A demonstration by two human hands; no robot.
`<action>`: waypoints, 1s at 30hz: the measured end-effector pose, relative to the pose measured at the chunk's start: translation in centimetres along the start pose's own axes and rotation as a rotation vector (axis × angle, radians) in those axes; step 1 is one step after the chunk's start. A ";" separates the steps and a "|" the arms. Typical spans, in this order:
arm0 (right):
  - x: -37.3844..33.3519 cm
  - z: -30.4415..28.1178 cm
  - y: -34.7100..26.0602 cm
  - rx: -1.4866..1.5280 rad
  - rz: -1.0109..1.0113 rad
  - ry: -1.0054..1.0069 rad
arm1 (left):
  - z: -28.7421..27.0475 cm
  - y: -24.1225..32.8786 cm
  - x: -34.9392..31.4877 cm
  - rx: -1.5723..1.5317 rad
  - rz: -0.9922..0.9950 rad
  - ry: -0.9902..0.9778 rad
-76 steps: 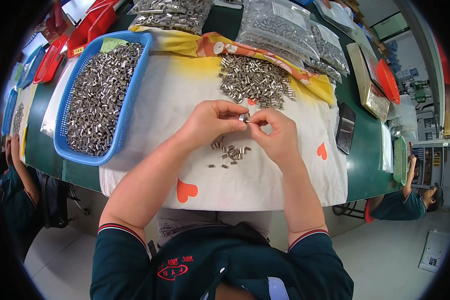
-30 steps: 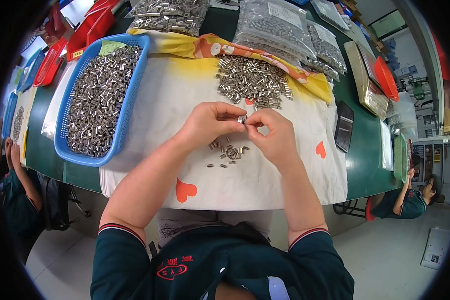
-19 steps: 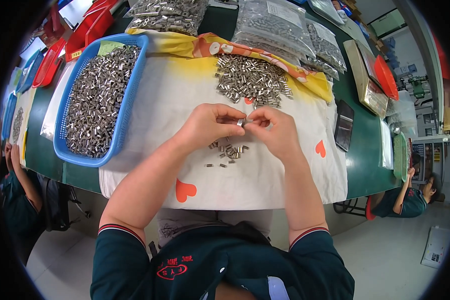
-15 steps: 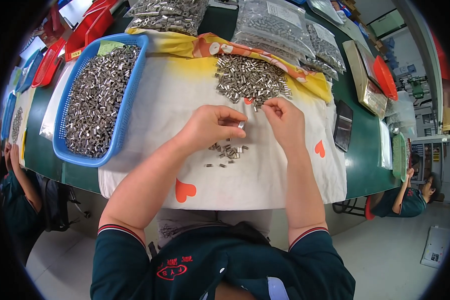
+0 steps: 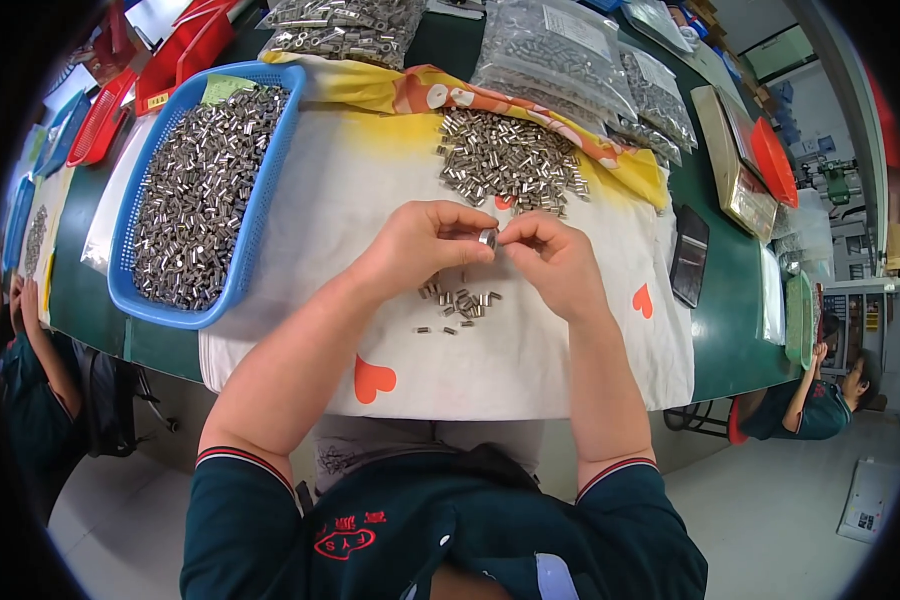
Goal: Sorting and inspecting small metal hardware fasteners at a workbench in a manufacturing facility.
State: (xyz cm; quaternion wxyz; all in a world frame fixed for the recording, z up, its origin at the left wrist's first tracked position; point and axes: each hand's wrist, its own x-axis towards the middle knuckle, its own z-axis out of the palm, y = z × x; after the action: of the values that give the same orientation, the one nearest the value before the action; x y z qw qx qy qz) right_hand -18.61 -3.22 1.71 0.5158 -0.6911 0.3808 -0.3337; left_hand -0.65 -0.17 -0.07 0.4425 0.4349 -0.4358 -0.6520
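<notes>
Between the thumb and fingers of my left hand (image 5: 420, 243) is a small round silvery metal piece (image 5: 488, 238). My right hand (image 5: 555, 262) is closed in a pinch right beside that piece, its fingertips meeting it or nearly so. Whatever those fingertips hold is too small and covered to make out. Below my hands lies a small scatter of short metal cylinders (image 5: 465, 304) on the white cloth (image 5: 300, 240). Beyond them is a larger heap of similar cylinders (image 5: 510, 160).
A blue plastic basket (image 5: 232, 290) full of metal cylinders stands at the left. Clear bags of metal parts (image 5: 550, 55) line the back behind a folded yellow cloth edge (image 5: 365, 93). A dark phone-like slab (image 5: 689, 255) lies at the right. Co-workers sit on both sides.
My right hand has come from the near edge of the large heap, leftward and toward me, to the metal piece in my left hand. The left hand has barely shifted.
</notes>
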 end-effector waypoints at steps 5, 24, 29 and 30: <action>-0.1 0.4 -0.6 0.016 0.102 -0.018 | -0.2 -0.1 0.0 0.015 -0.003 -0.032; 1.4 -1.5 1.5 -0.556 -0.057 0.325 | 0.5 0.6 -0.5 0.195 -0.072 -0.105; 1.6 -0.4 2.2 -0.883 -0.152 0.245 | 0.2 0.3 -0.5 0.214 -0.029 -0.104; 1.5 -0.3 2.1 -0.875 -0.086 0.214 | 0.2 0.3 -0.5 0.215 -0.027 -0.099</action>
State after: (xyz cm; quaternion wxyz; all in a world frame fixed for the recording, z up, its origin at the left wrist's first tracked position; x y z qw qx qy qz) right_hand -18.48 -5.06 -0.16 0.1185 -0.8209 0.5082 -0.2322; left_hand -0.62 0.31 0.32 0.3625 0.4527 -0.5187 -0.6282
